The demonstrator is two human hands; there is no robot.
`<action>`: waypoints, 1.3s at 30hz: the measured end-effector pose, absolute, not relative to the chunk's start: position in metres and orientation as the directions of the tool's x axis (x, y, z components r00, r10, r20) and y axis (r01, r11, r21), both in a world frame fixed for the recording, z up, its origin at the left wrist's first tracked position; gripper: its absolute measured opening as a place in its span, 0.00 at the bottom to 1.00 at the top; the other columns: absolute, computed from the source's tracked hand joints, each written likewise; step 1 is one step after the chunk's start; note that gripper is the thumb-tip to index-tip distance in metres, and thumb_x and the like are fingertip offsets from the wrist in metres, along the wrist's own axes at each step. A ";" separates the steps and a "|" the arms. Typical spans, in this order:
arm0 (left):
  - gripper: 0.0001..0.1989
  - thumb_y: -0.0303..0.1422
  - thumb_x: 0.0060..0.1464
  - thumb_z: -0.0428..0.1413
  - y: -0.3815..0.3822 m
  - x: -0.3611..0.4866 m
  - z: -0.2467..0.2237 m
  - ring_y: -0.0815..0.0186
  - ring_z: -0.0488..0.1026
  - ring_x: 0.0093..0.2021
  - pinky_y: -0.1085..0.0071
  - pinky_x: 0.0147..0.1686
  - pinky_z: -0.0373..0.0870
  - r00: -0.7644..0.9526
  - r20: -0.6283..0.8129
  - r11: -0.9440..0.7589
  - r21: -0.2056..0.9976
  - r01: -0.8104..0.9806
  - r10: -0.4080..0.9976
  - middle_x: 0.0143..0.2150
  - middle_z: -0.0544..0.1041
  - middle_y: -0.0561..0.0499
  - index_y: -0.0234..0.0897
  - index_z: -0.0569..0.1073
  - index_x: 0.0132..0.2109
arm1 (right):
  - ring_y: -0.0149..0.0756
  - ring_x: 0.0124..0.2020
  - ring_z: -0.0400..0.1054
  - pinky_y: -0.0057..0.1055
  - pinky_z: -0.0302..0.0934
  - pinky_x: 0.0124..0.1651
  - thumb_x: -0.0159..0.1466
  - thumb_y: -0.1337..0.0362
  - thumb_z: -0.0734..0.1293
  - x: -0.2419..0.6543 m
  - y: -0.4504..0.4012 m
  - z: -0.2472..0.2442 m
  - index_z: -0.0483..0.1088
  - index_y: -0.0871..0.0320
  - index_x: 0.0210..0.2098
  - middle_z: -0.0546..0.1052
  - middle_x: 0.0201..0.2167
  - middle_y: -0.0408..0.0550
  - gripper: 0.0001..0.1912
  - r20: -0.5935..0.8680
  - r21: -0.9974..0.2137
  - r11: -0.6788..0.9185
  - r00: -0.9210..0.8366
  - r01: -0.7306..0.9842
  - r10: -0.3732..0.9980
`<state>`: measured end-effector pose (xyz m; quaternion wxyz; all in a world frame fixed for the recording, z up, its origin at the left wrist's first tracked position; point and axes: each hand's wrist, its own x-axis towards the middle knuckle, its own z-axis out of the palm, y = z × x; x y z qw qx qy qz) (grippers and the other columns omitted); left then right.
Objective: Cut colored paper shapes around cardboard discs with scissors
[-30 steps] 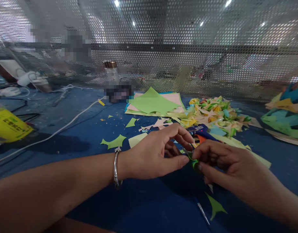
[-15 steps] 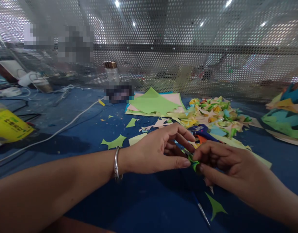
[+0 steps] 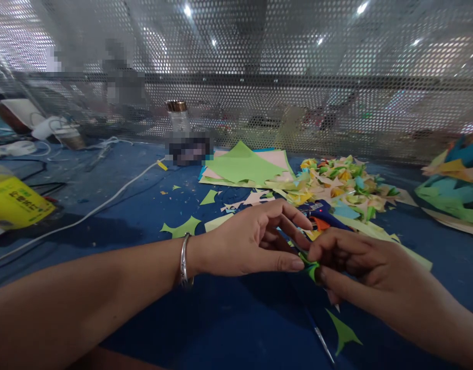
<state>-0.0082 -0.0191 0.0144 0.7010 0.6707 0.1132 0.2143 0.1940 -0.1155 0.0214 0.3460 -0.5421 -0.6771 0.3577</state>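
A small, curled piece of bright green paper is held just above the blue tabletop, between the two hands. It is pinched at its right end by the thumb and forefinger of the right hand, which is the nearer one. Its long axis appears to be slanted, from the left fingers down towards the right thumb, though much of it is hidden. The left hand is held loosely curved, with its thumb tip just beside the paper's left end; whether anything is gripped by it cannot be told. Beyond the fingers, a dark blue plastic tool with a red light is seen; nearer the body, a slim blue-and-silver rod is pointed towards the paper.
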 end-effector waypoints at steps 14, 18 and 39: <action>0.19 0.26 0.52 0.68 -0.018 -0.008 0.017 0.72 0.77 0.38 0.73 0.41 0.75 0.898 0.088 0.094 0.985 -0.142 0.432 0.43 0.77 0.51 0.38 0.71 0.48 | 0.27 0.18 0.67 0.18 0.61 0.20 0.59 0.63 0.67 0.195 -0.116 0.023 0.73 0.54 0.31 0.73 0.18 0.39 0.03 0.092 -0.856 0.174 -0.188 0.486 0.978; 0.17 0.28 0.53 0.67 -0.024 -0.009 0.017 0.72 0.76 0.38 0.72 0.42 0.75 0.867 0.150 -0.051 0.988 -0.143 0.475 0.45 0.76 0.50 0.38 0.70 0.48 | 0.28 0.19 0.68 0.20 0.62 0.21 0.60 0.61 0.67 0.197 -0.118 0.019 0.73 0.54 0.32 0.73 0.19 0.39 0.04 0.066 -0.856 0.152 -0.187 0.494 0.980; 0.07 0.24 0.58 0.54 -0.037 -0.013 0.014 0.64 0.80 0.48 0.70 0.47 0.75 0.774 0.509 -0.828 0.559 0.035 0.376 0.46 0.82 0.45 0.38 0.77 0.38 | 0.29 0.18 0.67 0.22 0.63 0.21 0.62 0.60 0.68 0.201 -0.115 0.015 0.73 0.54 0.32 0.72 0.19 0.39 0.05 0.083 -0.838 0.167 -0.181 0.519 0.980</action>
